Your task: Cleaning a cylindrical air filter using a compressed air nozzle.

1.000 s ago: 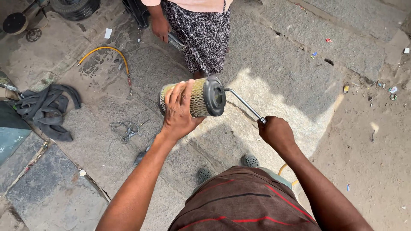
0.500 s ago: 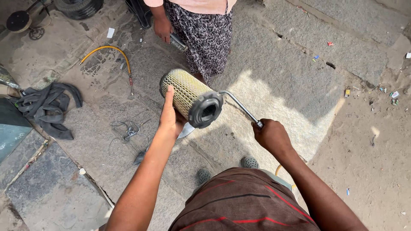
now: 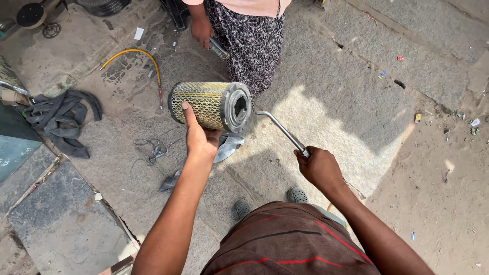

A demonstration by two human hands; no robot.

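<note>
Cylindrical air filter, yellow pleats under metal mesh, lies on its side in the left hand, palm cupped beneath and thumb up its wall, held above the stone floor. Right hand is closed round a bent metal nozzle whose tip sits just beside the filter's open grey end. Judging by this, the cleaning step is underway; next the tip needs lining up with that opening
</note>
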